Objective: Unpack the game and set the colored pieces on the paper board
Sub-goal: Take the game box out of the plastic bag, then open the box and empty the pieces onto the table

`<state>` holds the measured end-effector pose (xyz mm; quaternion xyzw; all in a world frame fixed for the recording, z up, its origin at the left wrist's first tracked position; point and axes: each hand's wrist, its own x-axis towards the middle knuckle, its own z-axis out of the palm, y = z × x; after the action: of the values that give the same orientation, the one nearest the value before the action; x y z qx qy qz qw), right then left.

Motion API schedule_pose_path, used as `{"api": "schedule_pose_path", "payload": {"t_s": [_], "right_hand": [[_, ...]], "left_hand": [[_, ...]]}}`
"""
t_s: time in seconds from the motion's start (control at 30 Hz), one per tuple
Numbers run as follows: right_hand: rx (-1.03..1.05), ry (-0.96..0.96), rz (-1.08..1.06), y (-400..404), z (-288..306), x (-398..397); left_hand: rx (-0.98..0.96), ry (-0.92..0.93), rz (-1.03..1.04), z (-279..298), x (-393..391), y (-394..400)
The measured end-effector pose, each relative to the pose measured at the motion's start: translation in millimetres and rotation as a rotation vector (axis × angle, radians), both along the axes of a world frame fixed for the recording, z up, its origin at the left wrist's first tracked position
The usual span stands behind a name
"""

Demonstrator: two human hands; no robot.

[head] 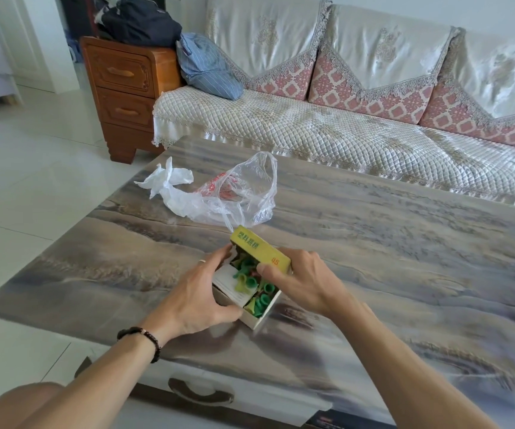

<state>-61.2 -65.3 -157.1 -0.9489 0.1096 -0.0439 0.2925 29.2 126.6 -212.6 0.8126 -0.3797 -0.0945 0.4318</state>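
While you look down through the head view, the one view given, the game box (pixel 257 284) sits on the worktop (pixel 373 230) near its edge closest to you, at about 6 o'clock from the plastic bag (pixel 234 196). Your left hand (pixel 194 292) wraps the box tray from the 9 o'clock side, fingers curled over its far corner and thumb pressed at its near corner; that grip is closed on the tray. Your right hand (pixel 299 281) holds the yellow lid (pixel 262 250) from the 3 o'clock side, thumb on the lid's top face and fingers behind it, a pinching grip. The lid is slid or tipped toward 12 o'clock, which of the two cannot be told, leaving the tray open. Inside lie green and yellow colored pieces (pixel 254 286) piled loosely, beside a folded paper sheet (pixel 229 281) along the tray's 9 o'clock side, likely the board.

By judgement, the box is thin card: light, stiff only along its edges, easily crushed, so hold it at the corners and side walls as you do now. The pieces look like small hollow plastic, light and prone to roll or spill if the tray tilts. The paper is soft and will crease; lift it by one free edge.

The tray's long axis runs from about 11 o'clock to 5 o'clock, its open face upward. A crumpled white tissue (pixel 166 178) lies at 10 o'clock from the bag.
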Motion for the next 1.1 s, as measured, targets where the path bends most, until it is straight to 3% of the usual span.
{"api": "schedule_pose_path", "payload": {"t_s": [0.2,0.33,0.43,0.6,0.77,0.8,0.93,1.1], "right_hand": [[0.026,-0.125,-0.106,-5,2,20],[0.299,-0.248,-0.315,-28,0,49],[0.538,-0.135,-0.446,-30,-7,76],[0.557,0.062,-0.48,-4,-29,113],[0.949,0.09,-0.373,9,-18,126],[0.891,0.095,-0.33,7,-15,123],[0.322,0.139,-0.216,-5,-9,82],[0.497,0.187,-0.195,-6,-16,44]], "left_hand": [[0.045,-0.04,0.075,5,-8,0],[0.14,-0.088,0.108,7,-4,7],[0.208,-0.126,0.097,13,-7,12],[0.302,-0.179,0.113,11,-12,14],[0.303,-0.167,0.122,8,-9,11],[0.289,-0.155,0.117,8,-8,10],[0.24,-0.106,0.121,5,-2,11],[0.194,-0.089,0.138,5,1,19]]}}
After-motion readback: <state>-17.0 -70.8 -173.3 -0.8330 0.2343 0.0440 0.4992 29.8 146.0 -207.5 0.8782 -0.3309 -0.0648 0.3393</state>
